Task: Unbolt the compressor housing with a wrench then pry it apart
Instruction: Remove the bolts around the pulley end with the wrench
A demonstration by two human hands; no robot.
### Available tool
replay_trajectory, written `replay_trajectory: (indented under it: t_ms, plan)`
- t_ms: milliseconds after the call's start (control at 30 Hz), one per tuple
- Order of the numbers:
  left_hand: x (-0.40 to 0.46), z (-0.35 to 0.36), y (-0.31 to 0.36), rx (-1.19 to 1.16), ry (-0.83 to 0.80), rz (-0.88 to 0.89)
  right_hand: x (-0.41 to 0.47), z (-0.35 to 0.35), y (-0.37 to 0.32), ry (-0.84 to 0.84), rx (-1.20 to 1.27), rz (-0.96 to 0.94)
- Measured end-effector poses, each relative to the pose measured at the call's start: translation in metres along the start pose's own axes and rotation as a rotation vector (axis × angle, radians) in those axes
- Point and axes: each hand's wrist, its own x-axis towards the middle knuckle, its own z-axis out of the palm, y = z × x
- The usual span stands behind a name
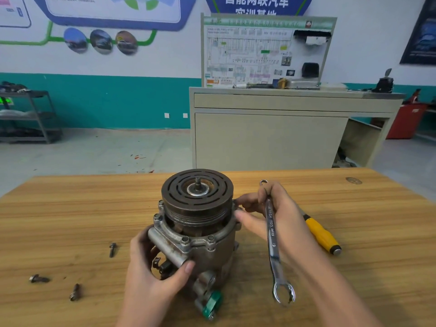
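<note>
From the head view, the compressor (195, 223) stands upright on the wooden table (354, 197), pulley up. It looks like a heavy, stiff metal casting, a little greasy, so I think the best hold is low on the body. The left hand (153, 274) grips it there, around a side tube. The right hand (266, 208) holds the wrench (273, 237) across the palm while its fingertips pinch at a bolt on the rim. Three bolts (37, 278) lie loose at the left. A yellow-handled screwdriver (322, 234) lies near. The wrench carries writing, but I cannot read it clearly.
</note>
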Motion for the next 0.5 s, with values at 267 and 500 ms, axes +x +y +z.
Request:
replay_trajectory:
  t_ms: [267, 500]
  plan:
    - [-0.0008, 0.0000, 0.0018, 0.016, -0.005, 0.002, 0.0013, -0.0012, -0.0052, -0.027, -0.056, 0.018]
    - [-0.0006, -0.0015, 0.0042, 0.033, -0.016, 0.001, -0.0001, 0.0010, -0.0057, -0.020, -0.046, 0.032]
